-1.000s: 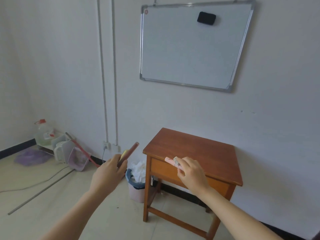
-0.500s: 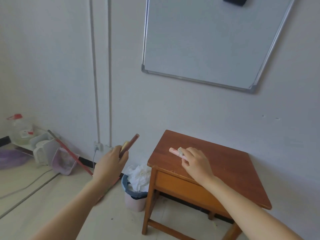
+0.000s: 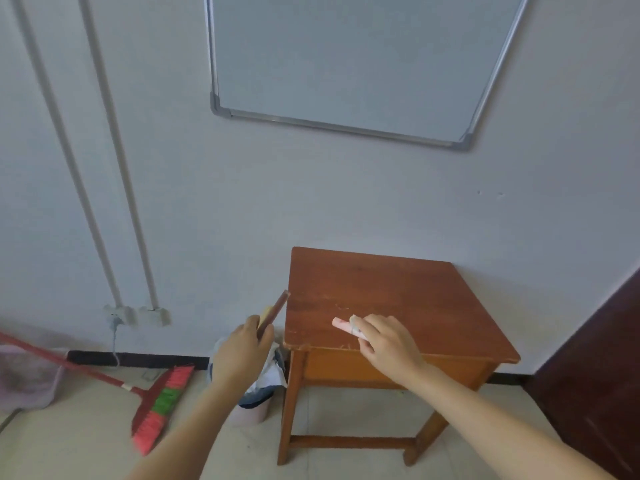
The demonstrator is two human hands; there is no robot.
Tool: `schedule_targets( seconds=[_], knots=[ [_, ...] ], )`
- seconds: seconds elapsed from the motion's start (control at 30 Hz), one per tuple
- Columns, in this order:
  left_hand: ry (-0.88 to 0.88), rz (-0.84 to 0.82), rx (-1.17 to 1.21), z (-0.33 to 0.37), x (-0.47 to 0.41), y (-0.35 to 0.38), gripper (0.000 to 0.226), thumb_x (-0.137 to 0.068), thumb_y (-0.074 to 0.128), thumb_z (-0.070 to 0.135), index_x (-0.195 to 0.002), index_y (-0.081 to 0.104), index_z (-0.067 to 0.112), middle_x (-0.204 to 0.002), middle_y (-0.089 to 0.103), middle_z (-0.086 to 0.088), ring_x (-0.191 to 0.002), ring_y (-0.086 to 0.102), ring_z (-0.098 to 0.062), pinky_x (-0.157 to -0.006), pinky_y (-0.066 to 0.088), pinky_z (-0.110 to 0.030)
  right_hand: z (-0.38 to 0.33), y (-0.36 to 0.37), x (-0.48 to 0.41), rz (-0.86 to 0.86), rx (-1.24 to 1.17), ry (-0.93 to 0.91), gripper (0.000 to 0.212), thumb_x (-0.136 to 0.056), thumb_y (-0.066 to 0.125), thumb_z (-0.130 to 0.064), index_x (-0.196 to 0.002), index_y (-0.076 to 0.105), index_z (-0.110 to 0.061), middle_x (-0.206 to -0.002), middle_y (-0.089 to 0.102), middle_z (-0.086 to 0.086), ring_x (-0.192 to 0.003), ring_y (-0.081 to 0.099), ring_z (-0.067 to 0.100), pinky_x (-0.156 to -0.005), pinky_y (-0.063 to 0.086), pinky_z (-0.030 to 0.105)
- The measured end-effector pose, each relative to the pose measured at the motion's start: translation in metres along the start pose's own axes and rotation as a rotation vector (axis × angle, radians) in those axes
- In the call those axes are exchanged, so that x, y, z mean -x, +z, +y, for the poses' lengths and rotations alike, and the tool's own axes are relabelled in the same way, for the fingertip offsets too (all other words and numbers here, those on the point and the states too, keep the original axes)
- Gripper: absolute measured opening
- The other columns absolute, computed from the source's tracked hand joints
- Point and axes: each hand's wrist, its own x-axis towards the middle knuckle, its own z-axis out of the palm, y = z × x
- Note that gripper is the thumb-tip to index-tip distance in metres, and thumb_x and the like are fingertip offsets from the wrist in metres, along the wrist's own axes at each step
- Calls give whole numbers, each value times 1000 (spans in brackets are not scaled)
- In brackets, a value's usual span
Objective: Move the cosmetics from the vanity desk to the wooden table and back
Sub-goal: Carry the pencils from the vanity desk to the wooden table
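Observation:
A small wooden table (image 3: 391,289) stands against the white wall, its top bare apart from scratches. My right hand (image 3: 388,341) is low over the table's front left part and grips a small pink tube (image 3: 341,324) together with a pale item (image 3: 354,322); the tube's tip points left. My left hand (image 3: 242,351) is just left of the table's edge, above the bin, and holds a thin brown pencil-like stick (image 3: 277,308) plus a small yellow piece (image 3: 266,312), both pointing up and right. The vanity desk is out of sight.
A bin (image 3: 258,396) lined with white plastic stands beside the table's left leg. A red broom (image 3: 152,400) lies on the floor at the left, near a pink dustpan (image 3: 24,375). A whiteboard (image 3: 346,60) hangs above. A dark door (image 3: 602,368) is at the right.
I have come closer to the table and the view has swung right and down. My right hand has moved further over the tabletop; my left hand is nearer the table's left edge.

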Motion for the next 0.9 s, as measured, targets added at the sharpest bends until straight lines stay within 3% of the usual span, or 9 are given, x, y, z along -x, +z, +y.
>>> schedule_targets(
  seconds=[0.17, 0.47, 0.67, 0.77, 0.9],
  knots=[
    [18, -104, 14, 10, -25, 29, 25, -96, 36, 35, -79, 43, 18, -61, 46, 5, -50, 41, -8, -46, 30, -25, 30, 14, -13, -2, 62, 114, 38, -53, 78, 2, -89, 68, -9, -66, 60, -4, -51, 52, 12, -56, 30, 18],
    [15, -61, -80, 59, -124, 80, 23, -96, 34, 37, -97, 45, 17, -68, 49, 5, -57, 47, -11, -47, 31, -25, 113, 64, -33, 59, -48, 266, 43, -55, 80, 2, -95, 69, -8, -68, 63, -4, -56, 57, 11, -59, 40, 23],
    [-119, -103, -95, 61, -158, 141, 28, -95, 33, 38, -101, 50, 16, -74, 55, 5, -64, 54, -13, -55, 38, -28, 164, 107, -36, 27, -180, 414, 43, -51, 84, 2, -89, 69, -12, -67, 62, -7, -53, 54, 6, -59, 38, 20],
    [-156, -140, -183, 53, -161, 165, 30, -95, 33, 42, -105, 49, 19, -86, 59, 3, -71, 58, -13, -58, 44, -27, 175, 131, -36, -25, -218, 420, 44, -50, 84, 3, -89, 69, -12, -66, 62, -6, -53, 56, 8, -58, 37, 21],
    [-206, -124, -199, 48, -184, 178, 31, -94, 34, 42, -105, 49, 18, -96, 61, -2, -83, 60, -21, -71, 49, -35, 178, 159, -42, -68, -262, 419, 44, -49, 82, 5, -87, 68, -12, -65, 62, -6, -52, 56, 10, -55, 40, 23]
  ],
)
